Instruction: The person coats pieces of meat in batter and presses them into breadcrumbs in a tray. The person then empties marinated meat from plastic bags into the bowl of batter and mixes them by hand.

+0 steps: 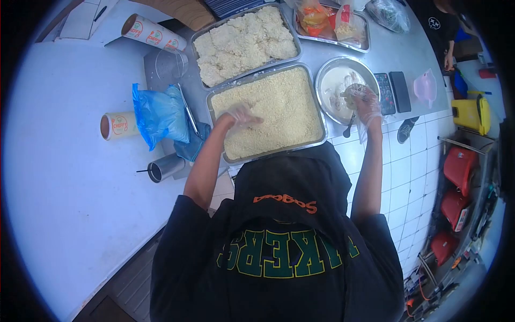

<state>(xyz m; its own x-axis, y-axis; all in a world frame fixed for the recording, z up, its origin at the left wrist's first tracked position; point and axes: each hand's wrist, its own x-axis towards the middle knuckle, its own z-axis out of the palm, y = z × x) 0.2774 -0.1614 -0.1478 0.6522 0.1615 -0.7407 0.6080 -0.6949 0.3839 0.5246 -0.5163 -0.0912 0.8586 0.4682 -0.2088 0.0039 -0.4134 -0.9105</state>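
Observation:
My left hand, in a clear plastic glove, rests in the crumbs of a metal tray, fingers stretched out and holding nothing. My right hand, also gloved, is at the right side of a round metal bowl of whitish liquid. Its fingers are round a greyish piece of food, blurred in outline. Pale pieces lie in the liquid. Behind the crumb tray, a second metal tray holds crumb-coated pieces.
Left of the trays are a blue plastic bag, metal tongs, a metal cup and printed paper cups. A dark device and pink container stand right of the bowl. Another person stands at the far right.

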